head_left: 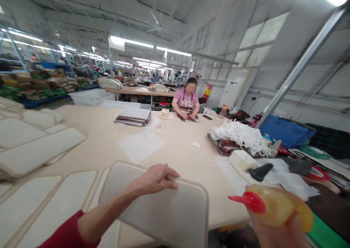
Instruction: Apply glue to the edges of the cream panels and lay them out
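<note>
My left hand (155, 180) is closed on the upper edge of a pale panel with rounded corners (175, 211), the thumb and fingers pinching its rim. The panel is tilted up in front of me over the near edge of the table. At the lower right my right hand (273, 231) grips a squeeze bottle (279, 206) with a red pointed nozzle. Its yellowish body lies nearly sideways, and the nozzle points left towards the panel, apart from it. Part of my right hand is cut off by the frame's bottom edge.
Similar panels (49, 146) lie stacked and spread on the table's left side. A white sheet (142, 146) lies mid-table, near stacked pieces (133, 116). White strips (240, 135) top a pile at right, beside a block (242, 162). A co-worker (186, 102) handles brown material opposite.
</note>
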A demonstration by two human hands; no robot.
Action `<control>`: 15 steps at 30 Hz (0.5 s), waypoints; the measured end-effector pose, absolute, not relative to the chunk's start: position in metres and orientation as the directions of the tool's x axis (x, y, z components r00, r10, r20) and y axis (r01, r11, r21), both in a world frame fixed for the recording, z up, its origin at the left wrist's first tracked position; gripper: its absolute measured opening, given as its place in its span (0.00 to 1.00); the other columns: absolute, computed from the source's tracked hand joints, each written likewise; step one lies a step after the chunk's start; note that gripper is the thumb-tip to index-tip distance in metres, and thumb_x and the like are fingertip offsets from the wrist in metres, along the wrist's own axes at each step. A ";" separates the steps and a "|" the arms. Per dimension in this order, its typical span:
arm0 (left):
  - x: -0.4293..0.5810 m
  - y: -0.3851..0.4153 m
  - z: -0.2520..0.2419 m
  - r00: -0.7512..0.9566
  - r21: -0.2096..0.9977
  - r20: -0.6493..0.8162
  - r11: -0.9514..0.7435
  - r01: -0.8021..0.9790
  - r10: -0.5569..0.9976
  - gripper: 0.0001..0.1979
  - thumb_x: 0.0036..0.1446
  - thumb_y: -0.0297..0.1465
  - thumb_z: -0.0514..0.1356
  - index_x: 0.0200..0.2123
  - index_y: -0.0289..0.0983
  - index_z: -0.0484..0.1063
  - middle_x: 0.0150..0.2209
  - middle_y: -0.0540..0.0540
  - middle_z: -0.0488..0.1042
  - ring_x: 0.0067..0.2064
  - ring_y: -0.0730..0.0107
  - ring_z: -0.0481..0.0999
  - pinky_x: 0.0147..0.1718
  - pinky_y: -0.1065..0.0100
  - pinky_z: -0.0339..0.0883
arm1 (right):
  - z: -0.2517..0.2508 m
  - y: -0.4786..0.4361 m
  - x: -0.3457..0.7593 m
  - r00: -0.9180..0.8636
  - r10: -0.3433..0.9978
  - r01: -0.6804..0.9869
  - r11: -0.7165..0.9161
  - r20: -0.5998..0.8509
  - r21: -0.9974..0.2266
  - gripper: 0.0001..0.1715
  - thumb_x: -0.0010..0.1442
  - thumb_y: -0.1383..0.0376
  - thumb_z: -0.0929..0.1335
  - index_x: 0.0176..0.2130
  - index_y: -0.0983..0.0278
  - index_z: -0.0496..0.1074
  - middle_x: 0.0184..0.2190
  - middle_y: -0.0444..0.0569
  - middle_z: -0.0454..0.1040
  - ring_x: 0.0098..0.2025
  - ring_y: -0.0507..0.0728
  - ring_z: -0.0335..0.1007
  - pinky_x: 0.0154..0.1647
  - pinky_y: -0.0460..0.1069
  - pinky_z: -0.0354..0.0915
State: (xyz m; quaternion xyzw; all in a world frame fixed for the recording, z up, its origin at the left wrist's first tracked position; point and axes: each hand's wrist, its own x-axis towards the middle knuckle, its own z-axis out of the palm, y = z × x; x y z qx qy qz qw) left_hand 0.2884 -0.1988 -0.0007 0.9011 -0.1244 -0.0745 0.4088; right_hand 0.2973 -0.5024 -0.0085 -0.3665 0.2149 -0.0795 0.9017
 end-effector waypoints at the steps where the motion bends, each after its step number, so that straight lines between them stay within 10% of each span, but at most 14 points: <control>1: 0.268 -0.183 0.014 0.954 0.746 -0.039 -0.644 -0.170 -0.297 0.08 0.51 0.35 0.62 0.30 0.36 0.75 0.22 0.54 0.64 0.27 0.75 0.61 0.27 0.74 0.51 | 0.004 -0.488 0.291 0.910 -0.280 -0.030 0.691 -0.306 -0.723 0.23 0.59 0.52 0.65 0.53 0.53 0.72 0.55 0.42 0.72 0.60 0.56 0.63 0.35 0.44 0.74; 8: 0.147 -0.093 0.064 0.941 0.743 -0.040 -0.640 -0.196 -0.336 0.19 0.51 0.38 0.65 0.44 0.34 0.80 0.33 0.48 0.79 0.30 0.72 0.69 0.30 0.75 0.60 | 0.053 -0.394 0.245 0.990 0.134 -0.035 0.553 0.047 -0.832 0.43 0.28 0.51 0.81 0.46 0.54 0.75 0.45 0.48 0.77 0.41 0.62 0.76 0.33 0.48 0.75; 15: 0.064 -0.070 0.088 0.925 0.775 -0.073 -0.604 -0.183 -0.374 0.23 0.49 0.44 0.68 0.43 0.33 0.81 0.35 0.46 0.81 0.34 0.70 0.74 0.33 0.75 0.64 | 0.089 -0.336 0.207 0.798 0.552 -0.018 0.424 0.243 -0.905 0.42 0.30 0.49 0.81 0.46 0.51 0.74 0.41 0.46 0.77 0.40 0.65 0.76 0.37 0.55 0.76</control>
